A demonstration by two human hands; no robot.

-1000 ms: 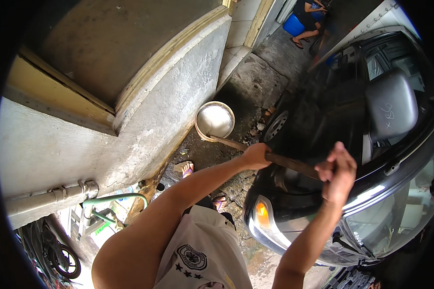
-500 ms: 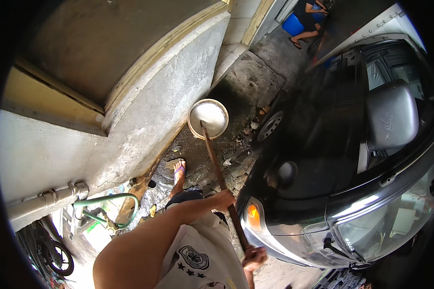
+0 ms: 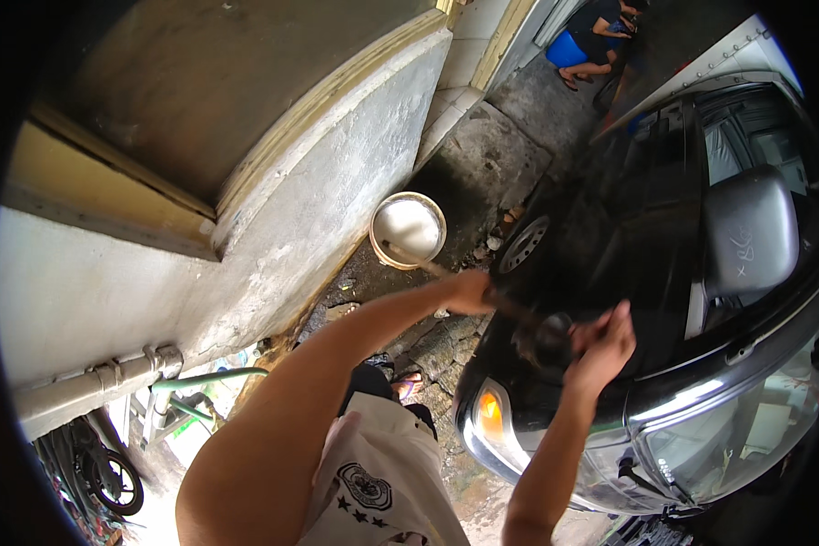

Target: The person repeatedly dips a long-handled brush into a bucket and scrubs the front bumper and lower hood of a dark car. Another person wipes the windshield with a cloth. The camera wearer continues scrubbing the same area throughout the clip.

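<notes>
My left hand (image 3: 470, 292) is closed around a long wooden stick (image 3: 520, 312), partway along its length. The stick's far end reaches into a round pail (image 3: 378, 238) of whitish liquid beside the wall. Its near end is blurred over the black vehicle (image 3: 601, 264). There, my right hand (image 3: 602, 348) is raised beside the stick, with fingers stretched and apart. Motion blur hides whether the thumb touches the stick. One sandalled foot (image 3: 408, 386) shows below my left arm.
A rough whitish wall (image 3: 328, 146) runs along the left. The vehicle, with a lit orange lamp (image 3: 490, 411) and large side mirror (image 3: 752, 229), fills the right. Stones (image 3: 493, 244) lie by its wheel. A green hose (image 3: 211, 376) and motorcycle wheel (image 3: 118, 482) are lower left. Another person (image 3: 596, 32) sits far back.
Both hands have moved up and right, and the stick has swung toward the vehicle. My right hand has loosened from the stick's near end. The foot near the pail has moved back.
</notes>
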